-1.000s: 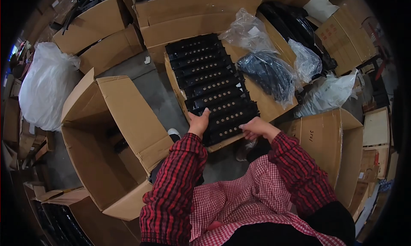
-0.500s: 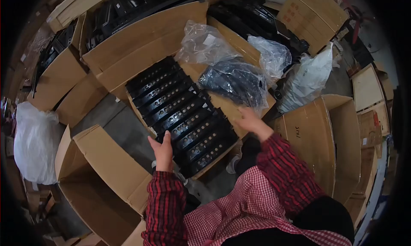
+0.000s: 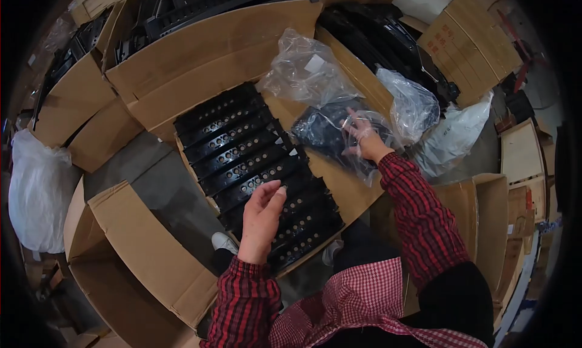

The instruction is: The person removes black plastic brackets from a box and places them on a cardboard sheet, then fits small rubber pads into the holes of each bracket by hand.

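A stack of black plastic parts (image 3: 242,148), ribbed and dotted with rows of round studs, lies on a cardboard sheet (image 3: 357,196) before me. Above its near part hovers my left hand (image 3: 262,220), fingers loosely bent, with nothing visible in it. To the right, a clear plastic bag (image 3: 321,130) with dark parts inside rests on the cardboard. My right hand (image 3: 367,139) reaches onto this bag with fingers spread, touching the film. Whether the fingertips pinch any film is hard to see.
Open cardboard boxes stand at the lower left (image 3: 151,251) and right (image 3: 467,202). Behind are boxes of black parts (image 3: 212,8). More clear film (image 3: 303,63), a crumpled bag (image 3: 412,105) and a white sack (image 3: 458,136) lie around the cardboard.
My right hand has moved up and forward from the cardboard's edge onto the bag. My left hand has shifted right over the black parts, its fingers now more bent. The view has shifted slightly.
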{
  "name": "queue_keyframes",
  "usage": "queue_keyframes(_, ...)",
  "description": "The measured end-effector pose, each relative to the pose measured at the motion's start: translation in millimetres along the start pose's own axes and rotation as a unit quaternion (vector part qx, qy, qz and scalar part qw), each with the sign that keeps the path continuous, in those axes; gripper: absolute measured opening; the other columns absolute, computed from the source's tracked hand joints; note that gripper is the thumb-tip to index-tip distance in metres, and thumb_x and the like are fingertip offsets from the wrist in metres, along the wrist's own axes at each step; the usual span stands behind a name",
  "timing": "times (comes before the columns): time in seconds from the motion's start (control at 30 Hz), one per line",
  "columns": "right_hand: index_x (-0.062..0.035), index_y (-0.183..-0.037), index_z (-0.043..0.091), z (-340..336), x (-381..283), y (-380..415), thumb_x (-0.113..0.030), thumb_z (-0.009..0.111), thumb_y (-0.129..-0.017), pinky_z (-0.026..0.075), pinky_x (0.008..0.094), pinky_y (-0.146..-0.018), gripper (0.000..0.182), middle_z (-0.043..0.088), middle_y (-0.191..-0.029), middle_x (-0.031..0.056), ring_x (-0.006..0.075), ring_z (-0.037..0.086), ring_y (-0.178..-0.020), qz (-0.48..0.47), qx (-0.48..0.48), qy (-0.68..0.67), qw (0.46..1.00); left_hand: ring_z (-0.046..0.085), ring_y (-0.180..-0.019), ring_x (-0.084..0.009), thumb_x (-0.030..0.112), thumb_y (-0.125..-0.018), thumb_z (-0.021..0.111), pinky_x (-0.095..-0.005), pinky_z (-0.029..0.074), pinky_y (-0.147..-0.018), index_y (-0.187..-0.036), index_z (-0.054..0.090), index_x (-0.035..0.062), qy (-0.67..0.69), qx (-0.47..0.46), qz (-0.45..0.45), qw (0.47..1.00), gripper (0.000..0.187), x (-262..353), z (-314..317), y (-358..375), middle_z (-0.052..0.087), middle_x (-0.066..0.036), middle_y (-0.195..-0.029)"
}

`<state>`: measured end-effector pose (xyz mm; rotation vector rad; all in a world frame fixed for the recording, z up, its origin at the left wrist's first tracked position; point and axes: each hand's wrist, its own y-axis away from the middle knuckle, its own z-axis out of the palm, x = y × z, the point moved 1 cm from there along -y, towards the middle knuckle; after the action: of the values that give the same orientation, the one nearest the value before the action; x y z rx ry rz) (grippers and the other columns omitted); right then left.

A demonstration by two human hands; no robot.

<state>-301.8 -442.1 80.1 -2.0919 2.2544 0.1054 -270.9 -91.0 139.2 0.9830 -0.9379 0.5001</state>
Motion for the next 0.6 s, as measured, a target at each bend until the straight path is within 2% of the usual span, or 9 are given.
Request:
queue_keyframes(0.03, -0.0179, -0.128, 0.052, 4.3, 1.5, -2.8, -0.019, 0.077, -0.065, 0.046, 0.0452, -0.091, 0.068, 0.037, -0.141, 0.0132, 0.0369, 0.041, -0.122, -0.024, 0.068, 0.028, 0.997, 0.055, -0.099, -0.0107, 0.026, -0.09, 0.058, -0.0273, 0.041, -0.085, -0.119, 0.053, 0.0074, -0.005, -0.005, -0.004, 1.0, 0.034, -1.2, -0.2, -2.5, 0.06, -0.001, -0.107)
queue_keyframes(0.07, -0.0179, -0.128, 0.052, 5.5, 4.6, -4.6, -0.019, 0.077, -0.065, 0.046, 0.0452, -0.091, 0.068, 0.037, -0.141, 0.0132, 0.0369, 0.041, -0.122, -0.029, 0.065, 0.022, 0.997, 0.056, -0.097, -0.0105, 0.024, -0.09, 0.058, -0.0261, 0.043, -0.083, -0.117, 0.055, 0.0068, 0.002, -0.009, 0.006, 1.0, 0.032, -4.5, 0.7, -6.5, 0.061, 0.0, -0.105)
queue_keyframes(0.17, -0.0156, -0.106, 0.064, -1.5, 10.7, -4.7, -0.01, 0.055, -0.078, 0.052, 0.0434, -0.072, 0.03, 0.056, -0.113, 0.0127, 0.0337, 0.055, -0.095, -0.044, 0.063, 0.099, 0.992, 0.057, -0.095, -0.0103, 0.022, -0.09, 0.058, -0.0246, 0.043, -0.081, -0.116, 0.056, 0.0063, -0.014, -0.024, 0.012, 1.0, 0.031, -9.0, 3.6, -14.9, 0.062, 0.0, -0.103)
queue_keyframes(0.3, -0.0149, -0.112, 0.061, 5.4, 50.5, 31.4, -0.008, 0.058, -0.075, 0.05, 0.0427, -0.079, 0.038, 0.053, -0.118, 0.0123, 0.0335, 0.054, -0.102, 0.007, -0.015, 0.093, 0.996, 0.057, -0.094, -0.0101, 0.02, -0.09, 0.057, -0.0237, 0.044, -0.08, -0.115, 0.056, 0.0043, -0.003, -0.034, 0.015, 0.999, 0.03, -8.5, 6.1, -19.0, 0.062, -0.002, -0.103)
queue_keyframes(0.37, -0.0153, -0.122, 0.054, 0.3, 47.3, 47.0, -0.014, 0.067, -0.071, 0.046, 0.0416, -0.09, 0.053, 0.043, -0.131, 0.0131, 0.0354, 0.049, -0.112, -0.008, 0.018, -0.004, 1.0, 0.057, -0.094, -0.0101, 0.02, -0.09, 0.057, -0.0236, 0.044, -0.079, -0.115, 0.056, 0.0038, -0.001, -0.032, 0.006, 0.999, 0.03, -4.5, 9.3, -16.4, 0.062, -0.002, -0.103)
queue_keyframes(0.4, -0.0174, -0.131, 0.047, -2.4, 25.5, 43.2, -0.019, 0.074, -0.067, 0.04, 0.0408, -0.1, 0.069, 0.03, -0.142, 0.0135, 0.0373, 0.041, -0.122, 0.069, 0.04, -0.023, 0.997, 0.057, -0.093, -0.0101, 0.019, -0.091, 0.057, -0.0236, 0.044, -0.079, -0.115, 0.056, 0.0032, -0.004, -0.028, -0.007, 1.0, 0.029, -4.7, 10.6, -15.4, 0.062, -0.003, -0.103)
queue_keyframes(0.5, -0.0187, -0.133, 0.045, 3.3, -4.0, 18.8, -0.021, 0.076, -0.067, 0.038, 0.0418, -0.102, 0.073, 0.019, -0.148, 0.0133, 0.0388, 0.034, -0.127, 0.099, -0.03, -0.012, 0.995, 0.057, -0.092, -0.0098, 0.018, -0.091, 0.056, -0.0227, 0.045, -0.078, -0.115, 0.056, 0.0025, -0.001, -0.055, -0.018, 0.998, 0.029, -13.5, 12.8, -13.2, 0.062, -0.004, -0.104)
queue_keyframes(0.57, -0.0174, -0.129, 0.05, 16.3, 11.1, 14.3, -0.019, 0.072, -0.07, 0.039, 0.041, -0.101, 0.063, 0.023, -0.147, 0.0148, 0.0382, 0.042, -0.122, 0.09, -0.017, 0.005, 0.996, 0.057, -0.091, -0.0096, 0.018, -0.091, 0.056, -0.0222, 0.045, -0.077, -0.115, 0.056, 0.0024, -0.003, -0.054, -0.02, 0.998, 0.029, -14.7, 13.1, -11.6, 0.062, -0.004, -0.104)
queue_keyframes(0.6, -0.0161, -0.125, 0.054, 16.0, 20.1, 13.1, -0.016, 0.069, -0.071, 0.041, 0.0403, -0.099, 0.056, 0.032, -0.142, 0.0163, 0.038, 0.047, -0.117, 0.086, -0.023, -0.007, 0.996, 0.057, -0.091, -0.0094, 0.018, -0.091, 0.057, -0.0216, 0.045, -0.076, -0.115, 0.056, 0.0023, 0.001, -0.052, -0.019, 0.998, 0.029, -14.5, 12.9, -10.8, 0.062, -0.004, -0.104)
